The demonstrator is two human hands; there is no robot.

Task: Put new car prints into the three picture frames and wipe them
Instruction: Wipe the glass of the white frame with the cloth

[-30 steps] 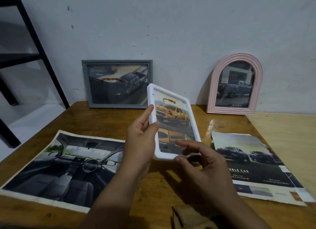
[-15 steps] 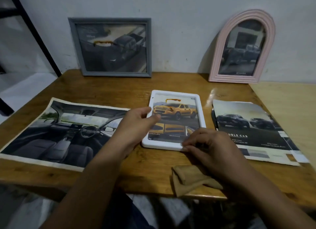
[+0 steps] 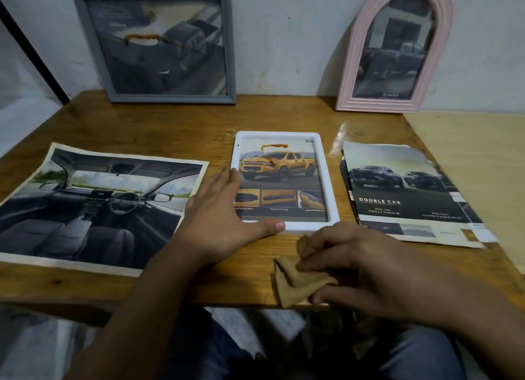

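A white frame [image 3: 324, 164] with a yellow truck print lies flat on the wooden table [image 3: 170, 124]; an orange smear marks its glass. My left hand [image 3: 224, 218] rests with straight fingers on the frame's lower left corner, thumb along its bottom edge. My right hand [image 3: 358, 263] curls its fingers on a folded tan cloth [image 3: 295, 283] at the table's front edge. A grey frame [image 3: 85, 33] with an orange smear and a pink arched frame [image 3: 352, 67] lean against the wall, both holding dark car prints.
A large car-interior print [image 3: 93, 203] lies on the left of the table. A "Double Cab" brochure stack [image 3: 403, 192] lies on the right, beside a paler board [image 3: 471, 158]. A black metal leg [image 3: 31, 53] stands at the far left.
The white frame went from held upright in both hands to lying flat on the table. My right hand left the frame and moved down onto the cloth. The view tilted down.
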